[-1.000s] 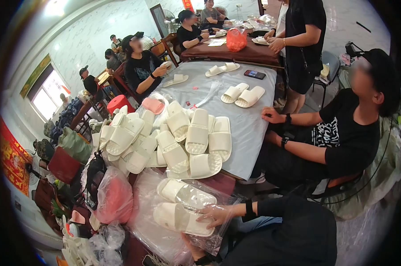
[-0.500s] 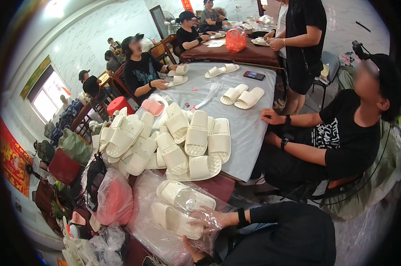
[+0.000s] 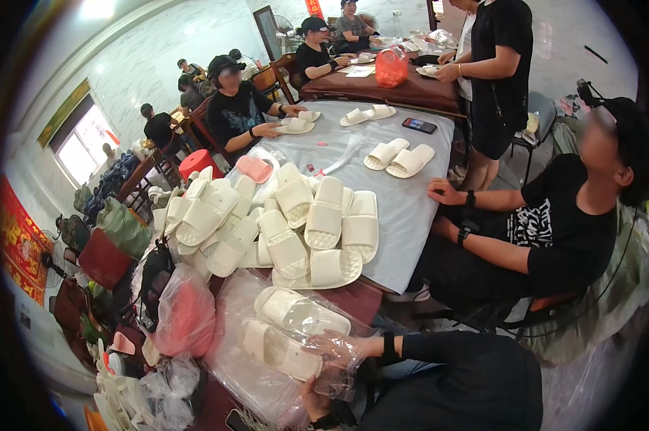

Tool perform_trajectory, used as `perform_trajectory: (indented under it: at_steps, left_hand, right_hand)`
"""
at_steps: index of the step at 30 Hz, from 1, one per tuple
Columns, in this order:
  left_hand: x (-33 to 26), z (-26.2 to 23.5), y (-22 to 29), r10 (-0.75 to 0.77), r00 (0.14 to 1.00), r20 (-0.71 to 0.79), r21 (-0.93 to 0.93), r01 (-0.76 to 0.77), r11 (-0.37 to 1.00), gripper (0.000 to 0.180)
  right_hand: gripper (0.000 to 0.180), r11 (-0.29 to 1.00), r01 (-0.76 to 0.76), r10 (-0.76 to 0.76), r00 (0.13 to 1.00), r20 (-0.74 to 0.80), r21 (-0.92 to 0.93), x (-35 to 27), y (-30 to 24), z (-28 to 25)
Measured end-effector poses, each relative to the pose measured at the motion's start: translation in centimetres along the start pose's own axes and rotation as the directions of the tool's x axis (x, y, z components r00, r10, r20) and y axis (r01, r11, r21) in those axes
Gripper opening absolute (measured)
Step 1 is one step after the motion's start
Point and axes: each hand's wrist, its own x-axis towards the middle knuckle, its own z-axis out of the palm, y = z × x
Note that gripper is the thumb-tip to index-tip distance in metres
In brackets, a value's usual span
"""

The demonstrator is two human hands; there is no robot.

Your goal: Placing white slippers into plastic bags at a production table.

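Note:
Two white slippers, the farther (image 3: 285, 305) and the nearer (image 3: 278, 350), lie side by side in front of me at the bottom middle. A clear plastic bag (image 3: 344, 375) covers their right-hand ends. My right hand (image 3: 333, 348) is at that end, its fingers closed on the bag, partly veiled by shiny film. Closer to the lower edge, my left hand (image 3: 314, 396) grips the bag beside the nearer slipper's end; some of its fingers are hidden. More clear plastic bags (image 3: 231, 345) lie flat under the slippers.
A heap of white slippers (image 3: 285, 241) covers the table's near end, with a pink slipper (image 3: 254, 169) behind. Farther off are a slipper pair (image 3: 400, 157) and a phone (image 3: 419, 126). Co-workers sit at left and right. A bagged pink bundle (image 3: 187, 316) stands left.
The view has shifted slightly. My right fingers have drawn together at the bag. At the far left, a co-worker has lowered a raised slipper beside its mate.

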Motion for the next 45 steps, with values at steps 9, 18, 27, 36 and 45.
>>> perform_trajectory:
  at_steps: [9, 18, 27, 36, 45]
  left_hand:
    - [0.3, -4.8, -0.9, -0.04, 0.973, -0.229, -0.012, 0.039, 0.999, 0.059]
    - [-1.1, 0.8, 0.6, -0.014, 1.0, -0.025, -0.045, 0.013, 0.999, 0.06]
    - [-1.0, 0.9, 0.6, -0.016, 1.0, -0.022, -0.039, 0.016, 0.999, 0.061]
    - [-0.7, 1.0, 0.7, 0.027, 0.998, 0.056, 0.003, -0.027, 1.0, 0.065]
    - [-0.3, 0.0, 0.8, -0.033, 0.999, 0.004, 0.049, 0.033, 0.998, 0.056]
  right_hand:
    - [0.063, 0.977, -0.104, 0.1, 0.995, -0.03, -0.184, 0.4, 2.9, -1.5]
    - [0.058, 0.963, -0.092, 0.07, 0.993, -0.094, -0.254, -0.2, 1.6, -2.4]
    - [0.054, 0.988, -0.099, 0.074, 0.976, -0.205, -0.116, -1.1, 4.1, -0.3]
    - [0.058, 0.97, -0.233, 0.197, 0.922, -0.333, -0.071, -2.4, 1.2, -1.2]
    - [0.059, 0.972, -0.233, 0.223, 0.928, -0.298, 0.0, -1.6, -1.2, -0.8]
